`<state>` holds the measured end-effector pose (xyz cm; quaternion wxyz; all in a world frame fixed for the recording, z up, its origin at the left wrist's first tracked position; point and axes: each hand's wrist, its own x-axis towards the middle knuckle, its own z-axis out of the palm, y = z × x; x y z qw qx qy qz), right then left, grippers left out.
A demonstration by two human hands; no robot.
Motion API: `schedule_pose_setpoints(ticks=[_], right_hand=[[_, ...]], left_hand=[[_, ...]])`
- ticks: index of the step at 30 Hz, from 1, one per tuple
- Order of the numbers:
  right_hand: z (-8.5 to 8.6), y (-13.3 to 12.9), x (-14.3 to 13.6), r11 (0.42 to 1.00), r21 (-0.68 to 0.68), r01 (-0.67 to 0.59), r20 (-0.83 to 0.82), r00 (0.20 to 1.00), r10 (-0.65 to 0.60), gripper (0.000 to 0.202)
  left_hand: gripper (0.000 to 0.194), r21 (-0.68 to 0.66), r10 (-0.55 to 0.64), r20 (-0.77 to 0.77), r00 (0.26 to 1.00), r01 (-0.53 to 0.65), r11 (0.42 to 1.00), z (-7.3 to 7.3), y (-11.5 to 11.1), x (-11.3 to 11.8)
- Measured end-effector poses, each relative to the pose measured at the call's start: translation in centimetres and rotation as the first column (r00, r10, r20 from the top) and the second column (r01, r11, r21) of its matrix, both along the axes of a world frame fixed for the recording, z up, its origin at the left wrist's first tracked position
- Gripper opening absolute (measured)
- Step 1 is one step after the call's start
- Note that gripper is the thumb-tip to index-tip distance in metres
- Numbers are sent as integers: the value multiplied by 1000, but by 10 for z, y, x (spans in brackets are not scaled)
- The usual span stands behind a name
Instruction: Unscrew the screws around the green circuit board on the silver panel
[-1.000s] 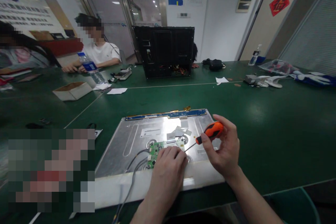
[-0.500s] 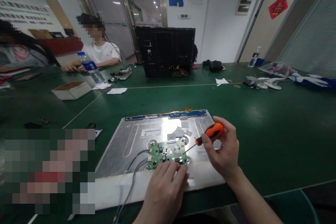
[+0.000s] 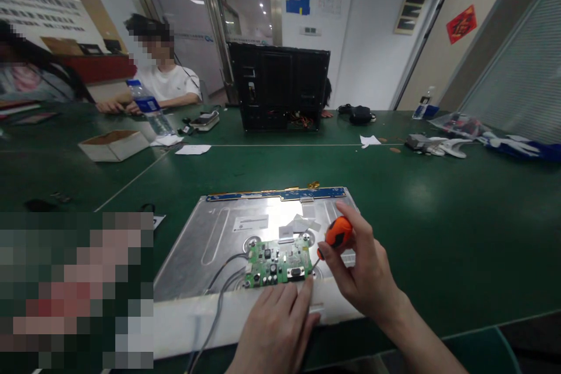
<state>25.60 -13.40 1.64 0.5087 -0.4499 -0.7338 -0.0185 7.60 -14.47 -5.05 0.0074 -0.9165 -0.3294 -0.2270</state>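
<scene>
The orange-and-black-handled screwdriver [image 3: 338, 232], pinched between thumb and fingers of the right hand [image 3: 368, 272], has shifted to the near right corner of the green rectangular circuit board [image 3: 280, 260], where work now appears centred. The left hand [image 3: 280, 318] extends its fingers, index slightly apart; the board lies just beyond them, on the silver metal panel [image 3: 193, 260].
</scene>
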Motion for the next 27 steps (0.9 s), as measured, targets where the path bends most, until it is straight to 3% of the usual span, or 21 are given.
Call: schedule_pose_setpoints(ticks=[12,27], right_hand=[[-15,6,5,1000,-6,25,-133,991,-26,54],[-15,6,5,999,-3,43,-68,997,-43,50]], left_hand=[[31,25,-24,-37,999,25,999,0,1,1],[33,25,-36,-23,999,37,999,4,1,1]])
